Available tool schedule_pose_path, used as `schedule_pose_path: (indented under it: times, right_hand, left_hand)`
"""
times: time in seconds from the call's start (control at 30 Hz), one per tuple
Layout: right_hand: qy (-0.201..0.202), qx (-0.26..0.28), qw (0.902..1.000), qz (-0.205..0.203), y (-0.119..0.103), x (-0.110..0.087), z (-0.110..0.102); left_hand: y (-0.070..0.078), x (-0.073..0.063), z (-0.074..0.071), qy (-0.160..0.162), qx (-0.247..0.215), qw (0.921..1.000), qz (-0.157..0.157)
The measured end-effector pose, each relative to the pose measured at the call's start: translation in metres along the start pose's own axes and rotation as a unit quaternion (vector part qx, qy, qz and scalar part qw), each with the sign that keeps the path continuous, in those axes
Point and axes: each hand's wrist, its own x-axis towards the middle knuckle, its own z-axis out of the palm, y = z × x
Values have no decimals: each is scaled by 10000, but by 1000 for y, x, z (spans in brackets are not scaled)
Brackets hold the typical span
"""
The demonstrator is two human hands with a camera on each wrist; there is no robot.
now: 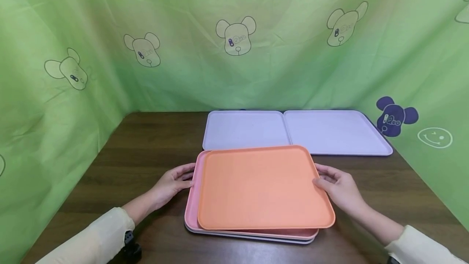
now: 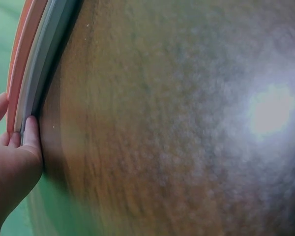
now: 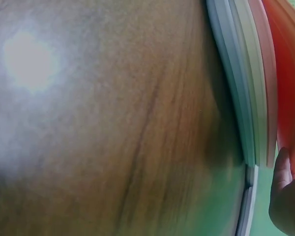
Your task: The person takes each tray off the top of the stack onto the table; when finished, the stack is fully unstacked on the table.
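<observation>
An orange tray [image 1: 265,190] lies askew over a pink tray [image 1: 194,199], its right end raised off the stack. Beneath the pink one, the rims of paler trays [image 3: 246,88] show in the right wrist view. My right hand [image 1: 340,190] pinches the orange tray's right edge, thumb on its rim and fingertips hidden underneath. At the stack's left side, my left hand [image 1: 170,182] rests its fairly straight fingers against the edges. In the left wrist view, its little finger [image 2: 32,130] touches the lower rims and the thumb is near the upper ones.
Two pale lavender trays [image 1: 245,129] lie side by side at the back of the dark wooden table [image 1: 157,137], just behind the stack. A green curtain [image 1: 278,72] printed with bear heads encloses the table's back and sides. A bright light reflects off the tabletop.
</observation>
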Motion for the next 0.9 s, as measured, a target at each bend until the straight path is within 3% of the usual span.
schedule_pose_path:
  times: [0.2, 0.53, 0.9]
  right_hand:
    - [485, -185, 9986, 76, 2, 2, -8]
    - [860, -795, 9931, -21, 13, 9, -27]
    - [1068, -297, 9935, 272, 25, 15, -47]
  left_hand:
    - [0, -1, 2, 86, 68, 9999, -106]
    - [3, 0, 2, 186, 226, 9994, -189]
    - [3, -1, 3, 183, 270, 9993, -183]
